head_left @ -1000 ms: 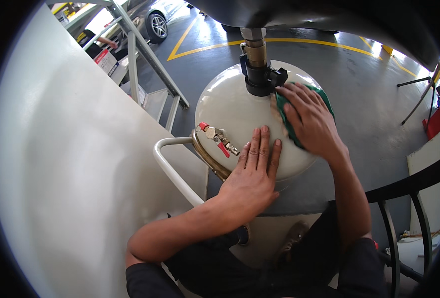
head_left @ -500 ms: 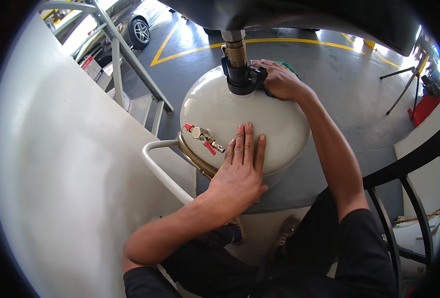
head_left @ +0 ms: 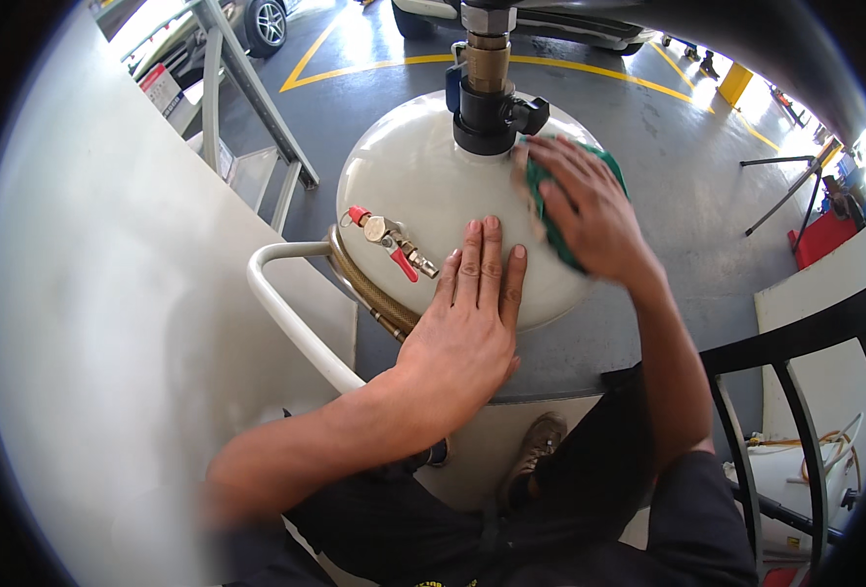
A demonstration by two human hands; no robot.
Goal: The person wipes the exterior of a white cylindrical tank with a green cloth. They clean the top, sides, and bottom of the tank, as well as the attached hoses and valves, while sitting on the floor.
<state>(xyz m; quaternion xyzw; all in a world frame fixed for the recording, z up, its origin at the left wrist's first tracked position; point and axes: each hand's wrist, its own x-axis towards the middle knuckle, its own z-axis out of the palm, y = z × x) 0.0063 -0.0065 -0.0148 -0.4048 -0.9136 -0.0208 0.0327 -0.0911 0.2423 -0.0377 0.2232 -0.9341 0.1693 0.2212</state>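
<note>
A cream, domed metal tank (head_left: 404, 181) stands before me. My left hand (head_left: 464, 338) lies flat on the near side of its top, fingers outstretched and holding nothing. My right hand (head_left: 599, 220), slightly smeared by motion, presses a green cloth (head_left: 556, 240) against the tank's right shoulder. From the dome's top rises a black collar (head_left: 484, 122) with a side knob, joined to a brass fitting (head_left: 489, 65). Left of my left fingertips sits a small metal valve (head_left: 379, 231) with a red lever and a red cap.
A white tubular handle (head_left: 274, 293) and a braided hose (head_left: 372, 299) are at the tank's left. Beyond stands a grey metal ladder (head_left: 257, 98). At right are a black curved rail (head_left: 795, 338) and tripod legs (head_left: 795, 196). A dark basin-like shape (head_left: 727, 49) overhangs the top.
My right hand has moved with the green cloth from behind the black collar toward me, onto the right shoulder. My left hand stays flat on the tank. The view has shifted.
</note>
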